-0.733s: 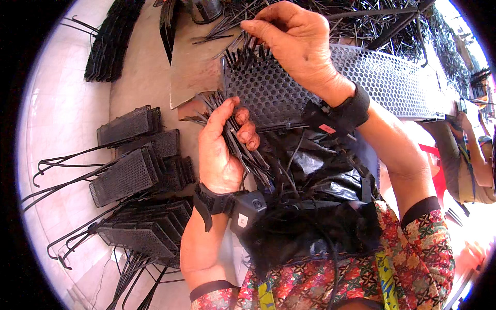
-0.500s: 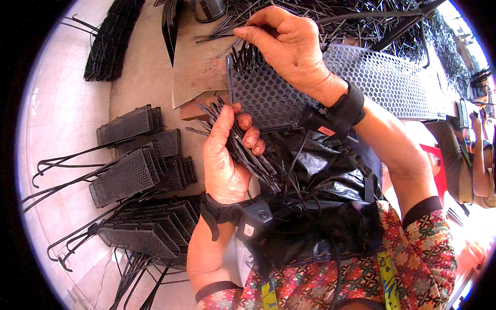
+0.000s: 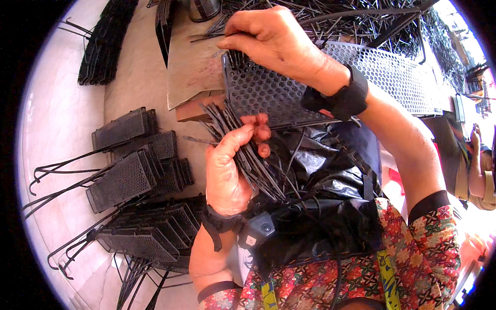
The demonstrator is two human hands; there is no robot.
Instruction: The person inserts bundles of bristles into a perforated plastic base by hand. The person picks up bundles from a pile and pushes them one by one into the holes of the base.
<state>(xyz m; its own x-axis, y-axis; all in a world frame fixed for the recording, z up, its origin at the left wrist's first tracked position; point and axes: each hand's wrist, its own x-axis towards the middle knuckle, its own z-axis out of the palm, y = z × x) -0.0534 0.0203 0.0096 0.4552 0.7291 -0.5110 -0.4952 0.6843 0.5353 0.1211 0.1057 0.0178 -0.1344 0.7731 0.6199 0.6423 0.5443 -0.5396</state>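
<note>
My left hand (image 3: 230, 173) is closed around a bundle of thin black strips (image 3: 254, 164), their ends fanning out past the thumb. Beyond it lies a dark perforated metal plate (image 3: 289, 95) with round holes. Short black strips (image 3: 238, 60) stand upright in a cluster at the plate's far left corner. Directly over that cluster is my right hand (image 3: 276, 44), thumb and fingers pinched together. Whatever sits between those fingertips is too small to make out. Dark straps circle both wrists.
Loose black strips (image 3: 361, 18) are heaped beyond the plate. On the left, finished-looking perforated baskets with long wire handles (image 3: 124, 186) lie stacked. A dark stack (image 3: 106, 44) stands far left, and a metal cup (image 3: 203, 9) sits at the back. Another person (image 3: 478, 170) is at the right edge.
My right hand has come down and left, closer to the upright strips at the plate's corner. The left thumb has shifted across the bundle, which shows more openly.
</note>
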